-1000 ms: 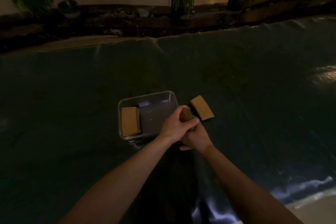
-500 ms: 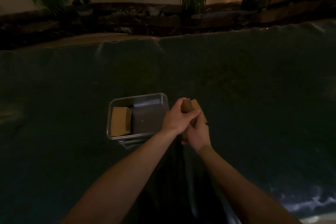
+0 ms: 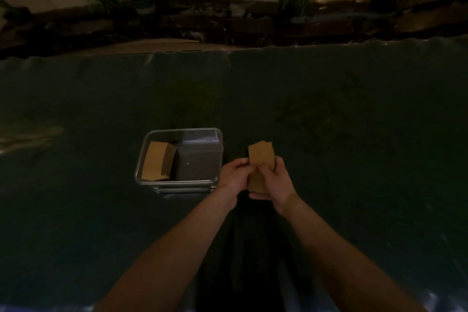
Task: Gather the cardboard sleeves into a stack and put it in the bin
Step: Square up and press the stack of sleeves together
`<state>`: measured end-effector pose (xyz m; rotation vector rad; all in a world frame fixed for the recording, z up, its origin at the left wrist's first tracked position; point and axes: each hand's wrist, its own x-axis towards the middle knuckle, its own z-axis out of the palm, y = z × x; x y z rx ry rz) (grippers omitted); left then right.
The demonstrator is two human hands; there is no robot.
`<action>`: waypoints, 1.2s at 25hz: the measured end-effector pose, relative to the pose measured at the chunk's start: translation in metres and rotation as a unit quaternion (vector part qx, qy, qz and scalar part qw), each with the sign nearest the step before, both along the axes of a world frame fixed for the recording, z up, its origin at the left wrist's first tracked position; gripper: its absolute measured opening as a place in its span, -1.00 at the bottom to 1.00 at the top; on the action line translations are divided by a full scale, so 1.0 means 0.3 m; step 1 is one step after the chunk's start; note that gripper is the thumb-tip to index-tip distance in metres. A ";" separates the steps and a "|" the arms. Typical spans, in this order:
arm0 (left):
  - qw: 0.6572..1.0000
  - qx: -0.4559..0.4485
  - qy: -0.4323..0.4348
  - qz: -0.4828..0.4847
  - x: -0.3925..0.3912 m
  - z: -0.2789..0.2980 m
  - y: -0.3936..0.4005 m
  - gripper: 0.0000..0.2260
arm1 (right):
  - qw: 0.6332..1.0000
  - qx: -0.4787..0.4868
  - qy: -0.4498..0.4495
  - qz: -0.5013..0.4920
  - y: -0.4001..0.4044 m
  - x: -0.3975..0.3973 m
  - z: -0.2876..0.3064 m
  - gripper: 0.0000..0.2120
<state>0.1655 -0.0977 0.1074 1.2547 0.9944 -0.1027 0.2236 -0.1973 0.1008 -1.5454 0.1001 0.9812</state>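
— Looking down from the head view, how far along would you say this is?

— Partway, I'd judge. One batch of cardboard sleeves (image 3: 158, 161) already lies in the bin (image 3: 177, 181), leaning against its left side. A second stack (image 3: 260, 157) is held in both hands just to the right of the bin, above the dark tabletop (image 3: 354, 159). I see no loose sleeves left lying on the tabletop, though the light is dim.

— So what remains?

— Squaring up that held stack, it seems, and setting it into the bin's free right half.

— And the hands?

— The right hand (image 3: 274, 181) is wrapped around the lower part of the stack, thumb across the front, fingers curled behind. The left hand (image 3: 234, 176) is closed on the stack's left edge, pinching it from the side. The top of the stack stands clear above both hands, with the edges slightly uneven, so the sleeves are not yet flush.
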 end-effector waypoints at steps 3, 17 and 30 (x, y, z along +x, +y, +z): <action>0.999 0.012 0.023 0.025 0.008 -0.045 0.012 -0.85 | 0.995 -0.084 -0.026 0.043 0.013 0.005 -0.031 -0.61; 0.994 0.007 0.079 0.076 0.207 -0.207 0.085 -0.80 | 0.930 -0.278 -0.227 0.080 0.079 0.218 -0.160 -0.65; 0.971 0.147 0.190 0.001 0.327 -0.357 0.098 -0.74 | 0.905 -0.339 -0.232 0.113 0.106 0.305 -0.324 -0.67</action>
